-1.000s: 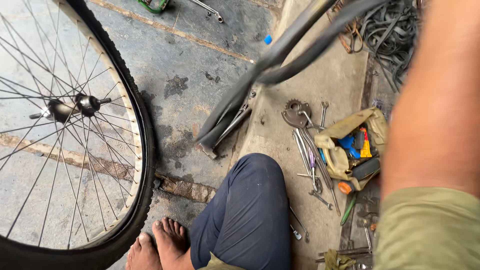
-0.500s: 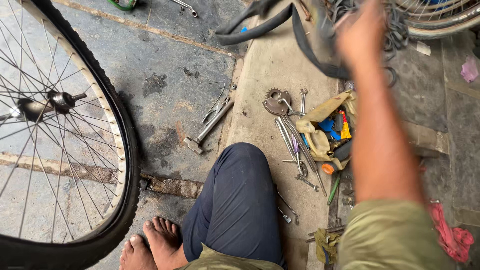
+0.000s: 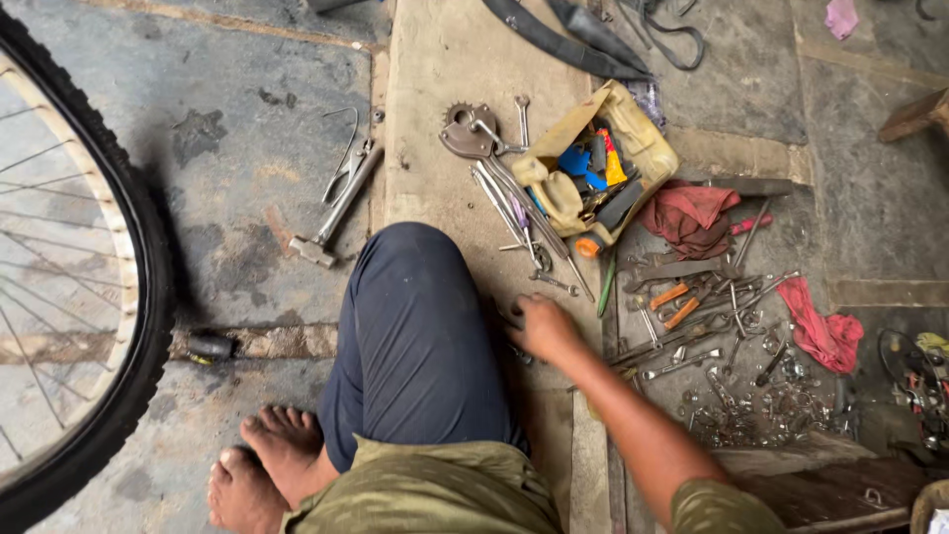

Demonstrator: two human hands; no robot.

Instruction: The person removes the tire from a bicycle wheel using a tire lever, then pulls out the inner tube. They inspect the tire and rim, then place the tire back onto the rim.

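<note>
My right hand (image 3: 542,326) rests low on the stone floor just right of my bent knee in dark blue trousers (image 3: 415,326). Its fingers curl over a small dark metal piece (image 3: 514,318) lying there; whether they grip it is unclear. Thin spanners and rods (image 3: 514,213) lie just beyond the hand. A cut-open yellow container (image 3: 647,148) with small tools stands further back. My left hand is out of view. My bare feet (image 3: 267,465) are at the bottom left.
A bicycle wheel (image 3: 138,297) with a black tyre stands at the left. A hammer (image 3: 336,213) and pliers (image 3: 346,158) lie on the floor. Several wrenches (image 3: 692,326), nuts, two red rags (image 3: 825,331) and a black inner tube (image 3: 573,30) are to the right and back.
My right arm, raised towards the black inner tube before, has come down to the floor beside my knee. The view has shifted right, showing more of the tools.
</note>
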